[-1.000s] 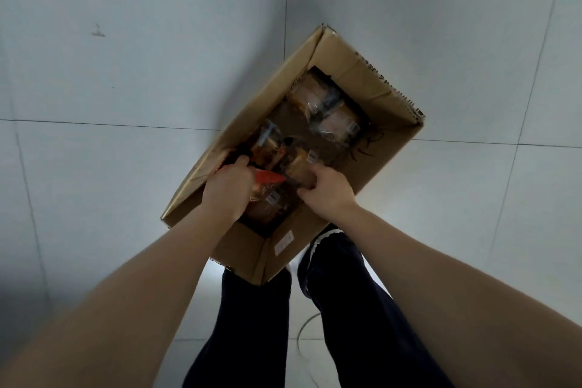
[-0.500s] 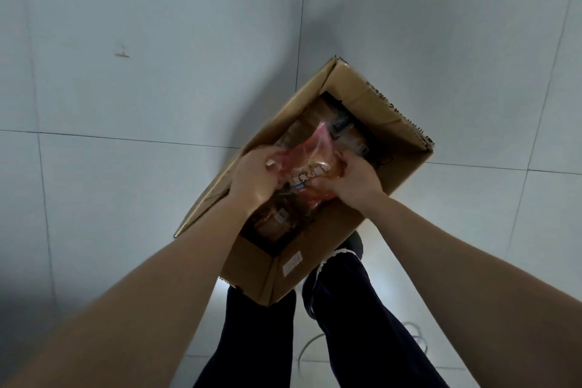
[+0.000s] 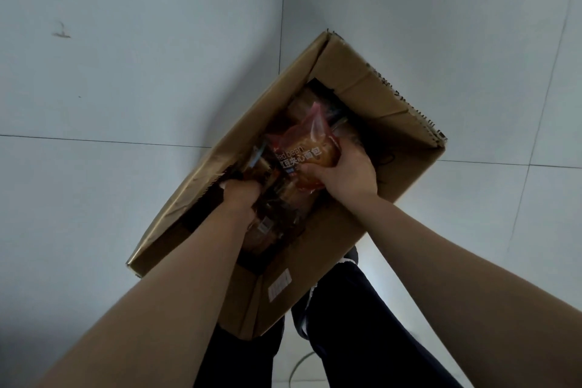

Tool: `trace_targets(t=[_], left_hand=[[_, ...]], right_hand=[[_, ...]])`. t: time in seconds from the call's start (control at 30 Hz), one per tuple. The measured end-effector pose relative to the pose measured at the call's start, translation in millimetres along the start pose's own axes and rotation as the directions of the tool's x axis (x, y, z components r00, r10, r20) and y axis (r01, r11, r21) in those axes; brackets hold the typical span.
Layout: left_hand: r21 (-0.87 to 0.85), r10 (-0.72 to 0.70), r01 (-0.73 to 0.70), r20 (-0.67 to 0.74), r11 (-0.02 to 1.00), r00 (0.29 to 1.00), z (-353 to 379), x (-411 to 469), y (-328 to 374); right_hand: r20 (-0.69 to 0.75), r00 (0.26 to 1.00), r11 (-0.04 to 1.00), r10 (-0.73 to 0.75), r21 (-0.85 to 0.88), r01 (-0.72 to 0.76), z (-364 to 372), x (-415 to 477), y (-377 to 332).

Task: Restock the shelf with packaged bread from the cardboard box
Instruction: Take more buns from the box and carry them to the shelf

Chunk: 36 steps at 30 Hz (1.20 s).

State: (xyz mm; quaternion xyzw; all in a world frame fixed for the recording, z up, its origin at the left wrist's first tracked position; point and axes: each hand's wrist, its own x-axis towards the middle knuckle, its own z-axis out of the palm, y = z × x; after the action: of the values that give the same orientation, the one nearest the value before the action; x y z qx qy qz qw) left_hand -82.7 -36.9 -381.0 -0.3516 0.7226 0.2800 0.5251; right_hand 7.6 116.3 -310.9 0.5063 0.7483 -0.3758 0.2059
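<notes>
Over the open cardboard box (image 3: pixel 371 104), your right hand (image 3: pixel 349 176) is wrapped around a red bean bread packet (image 3: pixel 307 151), held just above the other packets (image 3: pixel 267 224) down inside. Your left hand (image 3: pixel 241 198) is buried among those with its fingers curled, but it's too dark to say if it's got one. This stuff looks light, squishy and a bit slick, so I'd cradle the sides or pinch the sealed end, no squeezing. The box sits on pale floor tiles (image 3: pixel 126 72); no shelf in view.
</notes>
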Motion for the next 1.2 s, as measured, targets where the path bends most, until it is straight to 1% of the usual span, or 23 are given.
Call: trace_targets(t=[0.07,0.1,0.17,0.2,0.33,0.43,0.5,0.57,0.67,0.73,0.83,0.93,1.03,1.1,1.2], left_hand=[[-0.214,-0.080,0.088,0.046,0.973,0.996,-1.0,2.9,1.6],[-0.280,-0.089,0.110,0.085,0.954,0.992,-0.6,2.3,2.4],[-0.309,-0.085,0.135,0.169,0.941,0.982,4.2,1.8,3.5],[-0.300,-0.078,0.132,0.186,0.945,0.979,6.8,-1.2,5.4],[-0.277,-0.034,0.079,0.164,0.957,0.986,15.4,-12.9,12.6],[-0.208,0.014,-0.005,0.043,0.978,0.999,17.8,-16.1,9.5],[-0.125,0.033,-0.038,-0.039,0.991,0.999,14.7,-21.3,4.6],[-0.070,0.036,-0.040,-0.061,0.997,0.997,8.3,-32.4,0.6],[-0.084,-0.027,0.023,-0.050,0.996,0.998,-5.3,-58.9,-5.4],[-0.034,-0.020,0.019,-0.043,0.999,0.999,-15.2,-81.4,-9.2],[0.021,0.012,-0.011,-0.043,1.000,0.999,-37.5,-117.2,-15.6],[0.026,0.069,-0.068,-0.077,0.997,0.995,-66.3,-153.4,-17.1],[0.075,0.167,-0.159,-0.116,0.984,0.979,-101.1,-198.7,-7.6],[0.053,0.211,-0.206,-0.124,0.977,0.970,-126.3,-229.4,0.0],[0.022,0.245,-0.245,-0.180,0.969,0.953,-163.4,-276.5,10.6]], right_hand=[[0.013,1.000,1.000,0.003,-0.008,-0.003,-0.7,3.0,-1.1],[0.021,1.000,1.000,0.003,-0.011,-0.003,-1.3,4.1,-1.5],[0.032,0.999,1.000,0.005,-0.008,-0.005,-2.2,5.0,-2.3],[0.034,0.999,1.000,0.009,-0.007,-0.009,-2.2,4.5,-2.8],[0.007,1.000,1.000,0.030,-0.005,-0.030,-0.2,2.5,-4.3],[-0.004,0.999,0.999,0.052,-0.003,-0.052,1.2,-0.6,-4.8],[-0.015,0.998,0.998,0.064,-0.003,-0.064,-0.4,-6.6,-6.2],[-0.038,0.997,0.997,0.070,-0.010,-0.070,-6.1,-16.3,-8.1],[-0.061,0.995,0.996,0.077,-0.043,-0.080,-21.2,-37.2,-13.0],[-0.070,0.993,0.994,0.097,-0.044,-0.100,-33.9,-55.9,-20.2],[-0.058,0.990,0.992,0.128,0.004,-0.128,-53.6,-87.1,-37.2],[-0.029,0.989,0.989,0.142,0.033,-0.141,-77.5,-119.4,-59.8],[0.012,0.996,0.996,0.092,0.007,-0.092,-105.7,-152.2,-88.8],[0.024,0.998,0.998,0.061,0.005,-0.061,-124.6,-173.9,-110.7],[0.015,1.000,1.000,0.015,0.010,-0.015,-150.4,-204.4,-146.1]])
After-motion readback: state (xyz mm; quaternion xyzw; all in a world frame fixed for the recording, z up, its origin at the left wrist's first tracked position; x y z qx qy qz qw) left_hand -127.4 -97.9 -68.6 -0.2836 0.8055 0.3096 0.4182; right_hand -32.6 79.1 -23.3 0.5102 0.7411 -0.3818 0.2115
